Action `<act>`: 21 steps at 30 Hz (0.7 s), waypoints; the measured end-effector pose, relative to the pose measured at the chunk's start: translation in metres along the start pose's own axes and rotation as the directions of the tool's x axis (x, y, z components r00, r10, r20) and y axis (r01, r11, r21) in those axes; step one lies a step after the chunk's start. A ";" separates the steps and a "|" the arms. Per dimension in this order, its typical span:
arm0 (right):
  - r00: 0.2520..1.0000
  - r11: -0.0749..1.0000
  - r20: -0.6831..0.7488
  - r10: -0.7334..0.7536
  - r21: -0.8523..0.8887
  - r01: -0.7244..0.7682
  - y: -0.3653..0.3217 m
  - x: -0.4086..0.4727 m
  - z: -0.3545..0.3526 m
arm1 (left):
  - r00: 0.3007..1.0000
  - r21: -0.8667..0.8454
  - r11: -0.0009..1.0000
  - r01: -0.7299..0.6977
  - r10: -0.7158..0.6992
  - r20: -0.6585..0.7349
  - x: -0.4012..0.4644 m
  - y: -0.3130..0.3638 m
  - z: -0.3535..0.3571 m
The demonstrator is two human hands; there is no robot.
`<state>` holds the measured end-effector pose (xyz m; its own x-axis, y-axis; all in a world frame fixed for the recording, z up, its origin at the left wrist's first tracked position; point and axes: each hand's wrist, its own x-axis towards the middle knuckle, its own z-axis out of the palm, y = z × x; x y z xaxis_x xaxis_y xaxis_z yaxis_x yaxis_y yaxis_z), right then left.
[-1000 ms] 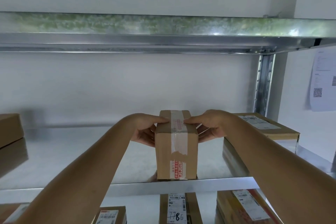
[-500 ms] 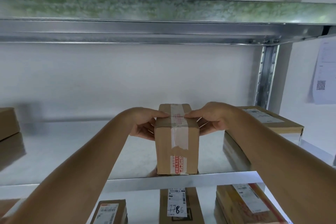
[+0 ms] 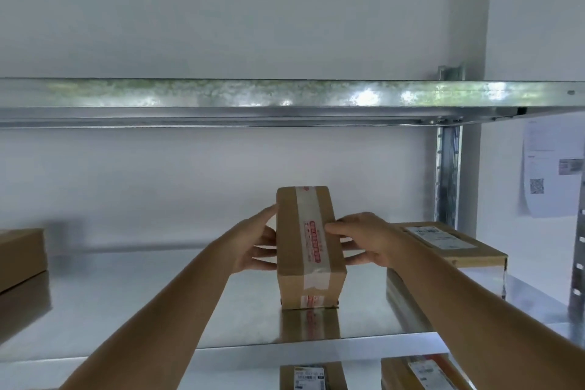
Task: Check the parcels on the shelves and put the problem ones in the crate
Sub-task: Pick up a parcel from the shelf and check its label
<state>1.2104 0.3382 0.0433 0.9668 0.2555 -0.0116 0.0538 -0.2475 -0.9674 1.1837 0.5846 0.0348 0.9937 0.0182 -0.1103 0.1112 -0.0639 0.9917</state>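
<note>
Galvanised shelf (image 3: 158, 310) against a white wall: left hand (image 3: 256, 247) and right hand (image 3: 367, 241) clasp opposite sides of the taped parcel (image 3: 308, 250) standing near its front edge, inspection apparently under way, neighbouring parcels unchecked, crate unseen.

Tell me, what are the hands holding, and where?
Both hands, left hand and right hand, hold the taped box by its two sides.

A printed paper sheet (image 3: 552, 168) with a square code hung on the white wall (image 3: 221, 9) at far right. Beside it, a perforated galvanised upright post (image 3: 448, 174) stood where the metal rack met the wall.
</note>
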 end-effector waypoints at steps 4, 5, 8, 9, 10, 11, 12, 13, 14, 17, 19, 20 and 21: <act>0.994 0.995 0.057 -0.099 0.008 0.098 0.013 -0.007 0.001 | 0.999 -0.191 0.981 -0.023 0.018 -0.028 0.001 -0.012 -0.006; 0.991 0.993 0.058 -0.117 0.012 0.117 0.018 -0.008 0.002 | 0.999 -0.224 0.974 -0.025 0.019 -0.030 0.001 -0.016 -0.006; 0.990 0.991 0.049 -0.130 0.032 0.129 0.034 -0.009 -0.001 | 0.999 -0.257 0.966 -0.022 0.011 -0.041 -0.006 -0.025 -0.003; 0.991 0.992 0.062 -0.120 0.037 0.118 0.037 -0.010 -0.004 | 0.999 -0.254 0.967 -0.021 0.010 -0.046 -0.008 -0.026 -0.002; 0.991 0.994 0.087 -0.105 0.041 0.102 0.040 -0.010 -0.008 | 0.999 -0.246 0.969 -0.018 0.007 -0.048 -0.010 -0.026 -0.001; 0.989 0.996 0.123 -0.084 0.044 0.079 0.041 -0.010 -0.014 | 0.999 -0.231 0.973 -0.013 0.002 -0.049 -0.012 -0.026 -0.001; 0.984 0.998 0.167 -0.055 0.043 0.049 0.041 -0.012 -0.019 | 0.999 -0.209 0.978 -0.007 -0.003 -0.048 -0.014 -0.025 0.000; 0.978 0.999 0.206 -0.025 0.047 0.016 0.041 -0.013 -0.024 | 0.999 -0.180 0.984 -0.001 -0.008 -0.048 -0.016 -0.024 0.000; 0.973 0.999 0.230 0.000 0.049 -0.012 0.040 -0.014 -0.027 | 0.999 -0.151 0.989 0.006 -0.014 -0.052 -0.017 -0.022 0.000; 0.982 0.999 0.184 0.038 -0.005 -0.038 0.034 -0.012 -0.029 | 0.998 -0.113 0.993 0.033 -0.039 -0.056 -0.019 -0.017 -0.001; 0.988 0.998 0.143 0.050 -0.034 -0.046 0.024 -0.011 -0.027 | 0.997 -0.080 0.995 0.053 -0.057 -0.044 -0.019 -0.011 -0.002; 0.990 0.998 0.128 0.057 -0.034 -0.054 0.017 -0.011 -0.025 | 0.997 -0.058 0.996 0.066 -0.068 -0.039 -0.019 -0.006 -0.002; 0.992 0.998 0.106 0.063 -0.021 -0.061 0.011 -0.011 -0.024 | 0.996 -0.033 0.996 0.079 -0.080 -0.035 -0.018 -0.001 -0.003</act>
<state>1.2064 0.3106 0.0391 0.9364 0.3368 -0.0989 0.0001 -0.2819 -0.9595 1.1654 0.5869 0.0359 0.9807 0.0585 -0.1868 0.1887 -0.0294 0.9816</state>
